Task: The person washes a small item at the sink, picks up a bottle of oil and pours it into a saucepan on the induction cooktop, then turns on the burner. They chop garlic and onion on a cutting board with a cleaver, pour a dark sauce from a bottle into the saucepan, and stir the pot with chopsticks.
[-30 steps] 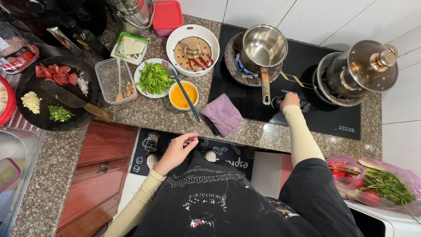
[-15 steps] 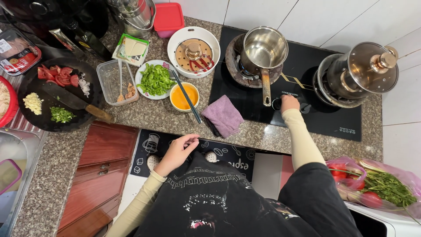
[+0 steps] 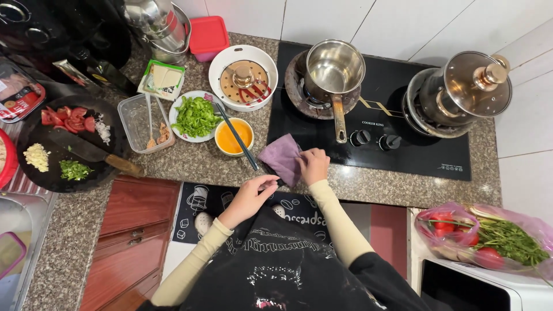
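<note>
My right hand (image 3: 314,165) rests on a purple cloth (image 3: 280,156) at the granite counter's front edge, its fingers closed on the cloth's right side. My left hand (image 3: 252,194) hovers just below the counter edge, fingers loosely curled, holding nothing, its fingertips close to the cloth's lower corner. Just left of the cloth stands a small bowl of orange beaten egg (image 3: 234,136) with chopsticks (image 3: 236,136) laid across it. Behind the cloth a steel saucepan (image 3: 334,69) sits on the left burner of the black stove (image 3: 374,124), handle pointing toward me.
A lidded steel pot (image 3: 464,92) occupies the right burner. Left of the stove: a plate of chopped greens (image 3: 194,116), a white steamer bowl (image 3: 243,78), a clear plastic tub (image 3: 143,122), a dark board (image 3: 63,144) with tomato, garlic and a knife. A bag of vegetables (image 3: 489,239) lies at lower right.
My right hand left the stove knobs and came down left onto the purple cloth. My left hand rose slightly toward the counter edge.
</note>
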